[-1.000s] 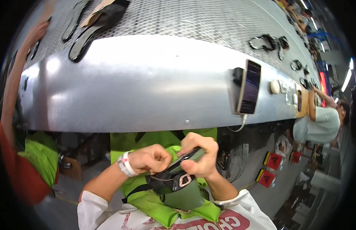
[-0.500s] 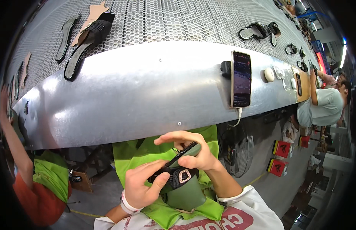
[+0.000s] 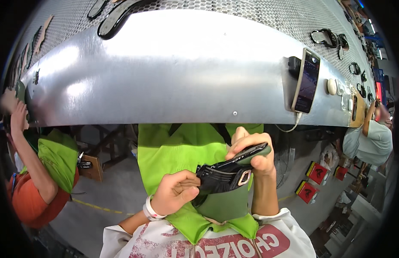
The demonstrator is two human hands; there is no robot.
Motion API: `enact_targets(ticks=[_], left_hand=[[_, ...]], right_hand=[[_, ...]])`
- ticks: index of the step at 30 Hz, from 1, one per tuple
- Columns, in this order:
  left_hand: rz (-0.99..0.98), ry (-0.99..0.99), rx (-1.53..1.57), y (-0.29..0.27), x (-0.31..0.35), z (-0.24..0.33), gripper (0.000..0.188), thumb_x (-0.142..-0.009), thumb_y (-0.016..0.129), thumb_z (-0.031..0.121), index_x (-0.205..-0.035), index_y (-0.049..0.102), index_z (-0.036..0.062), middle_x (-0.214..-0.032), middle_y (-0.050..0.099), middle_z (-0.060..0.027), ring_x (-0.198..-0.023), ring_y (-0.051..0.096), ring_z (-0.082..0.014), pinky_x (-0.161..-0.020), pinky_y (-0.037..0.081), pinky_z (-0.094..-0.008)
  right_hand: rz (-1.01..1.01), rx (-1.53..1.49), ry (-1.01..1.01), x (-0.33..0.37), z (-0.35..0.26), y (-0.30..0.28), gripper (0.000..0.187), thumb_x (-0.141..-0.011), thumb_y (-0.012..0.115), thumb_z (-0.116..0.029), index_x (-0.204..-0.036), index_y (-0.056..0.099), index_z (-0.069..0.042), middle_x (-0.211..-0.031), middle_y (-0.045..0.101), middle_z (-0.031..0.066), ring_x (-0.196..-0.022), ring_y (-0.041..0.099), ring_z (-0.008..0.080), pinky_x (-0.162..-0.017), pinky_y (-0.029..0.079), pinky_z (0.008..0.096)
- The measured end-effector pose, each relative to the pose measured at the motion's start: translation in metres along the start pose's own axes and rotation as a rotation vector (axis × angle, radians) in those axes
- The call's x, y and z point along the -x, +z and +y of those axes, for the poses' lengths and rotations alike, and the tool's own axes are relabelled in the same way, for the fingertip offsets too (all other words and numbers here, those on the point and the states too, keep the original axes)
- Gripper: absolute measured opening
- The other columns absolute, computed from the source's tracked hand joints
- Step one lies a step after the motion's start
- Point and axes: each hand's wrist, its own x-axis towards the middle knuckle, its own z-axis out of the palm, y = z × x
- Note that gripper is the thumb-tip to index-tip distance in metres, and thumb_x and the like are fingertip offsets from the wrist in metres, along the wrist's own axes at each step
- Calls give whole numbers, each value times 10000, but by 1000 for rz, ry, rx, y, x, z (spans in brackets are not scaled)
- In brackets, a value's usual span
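The person's left hand is pinching the near end of a flat black leather-like strap piece with stitched ribs and a metal buckle, thumb on top and fingers curled beneath, while the right hand is closing around its far end, fingers wrapped over a dark green edge at about two o'clock from the left hand. The piece is sitting just below the middle of the view, held in the air over a bright green fabric apron and a duller olive panel hanging at six o'clock from it. It is probably light and bendable rather than rigid, with a smooth face that could slide between fingers; taking hold at both ends, clear of the buckle, looks the surest way to keep it flat. Beyond the hands, at twelve o'clock, a broad curved sheet-metal bench edge is running across the view, with a perforated top. At two o'clock a dark smartphone is standing propped on a holder with a white cable. Another person in an orange top is leaning at nine o'clock, and one in a pale shirt is working at three o'clock.
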Motion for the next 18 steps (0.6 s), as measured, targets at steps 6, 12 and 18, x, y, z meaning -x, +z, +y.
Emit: enact_targets(ticks=[6,12,18], left_hand=[[182,81,-138,24,-1,-12,199,-917,681,112,-911,637,-82,-716,680,-79,-652,605,-58,-590,466,-219],[205,-23,67,31,-9,-15,222,-917,691,135,-858,652,-75,-717,677,-50,-629,615,-71,-558,475,-219],[-482,-368,453,-2,-62,-46,263,-863,759,181,-917,652,-53,-715,661,-40,-566,613,-117,-549,512,-236]], right_hand=[[83,-77,8,8,7,-3,503,-791,757,-434,-936,713,46,-831,712,186,-768,554,171,-678,483,286],[54,-236,-168,12,27,-8,380,-810,728,-372,-922,718,-9,-877,730,173,-728,437,148,-616,331,296],[6,-436,-296,8,42,5,349,-813,730,-398,-913,718,-64,-865,741,120,-707,380,143,-622,302,304]])
